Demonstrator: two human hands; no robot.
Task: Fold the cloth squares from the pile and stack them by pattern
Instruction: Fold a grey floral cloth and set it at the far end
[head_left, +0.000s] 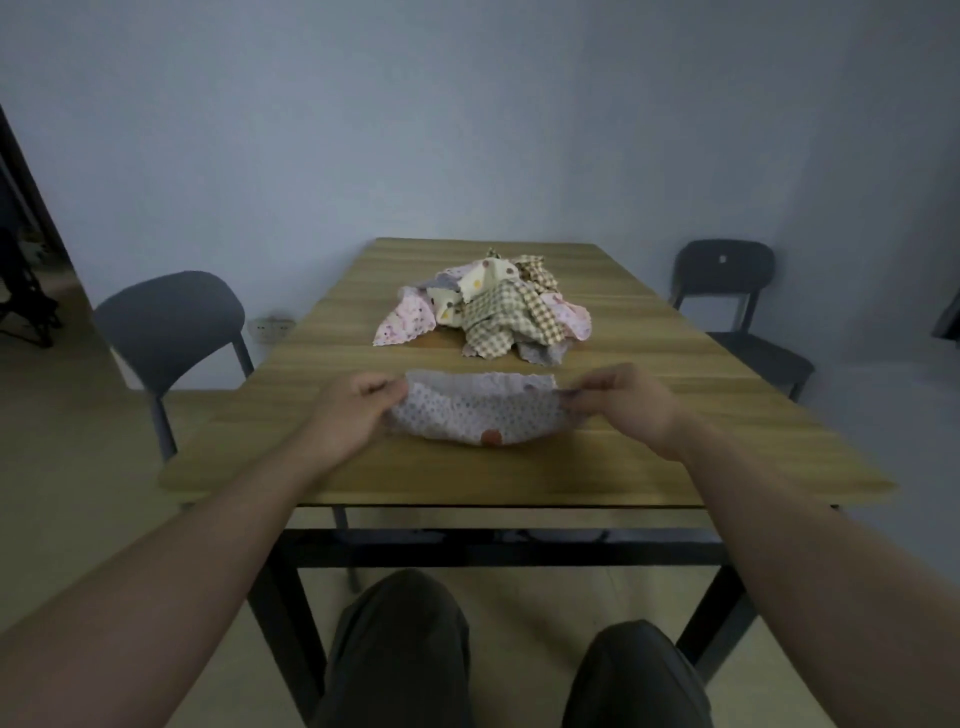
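Observation:
A pale lilac cloth square with small dots (480, 410) lies doubled over on the wooden table (519, 478), its near half sagging toward me. My left hand (348, 410) pinches its left end and my right hand (623, 400) pinches its right end, stretching it between them. Farther back in the middle of the table sits the pile of loose cloth squares (493, 306): a pink floral one at the left, a brown checked one in front, a cream one with big dots on top.
A grey chair (171, 322) stands at the table's left side and a dark chair (727, 291) at the far right. A wall socket (271, 328) shows low on the wall. My knees are under the near table edge.

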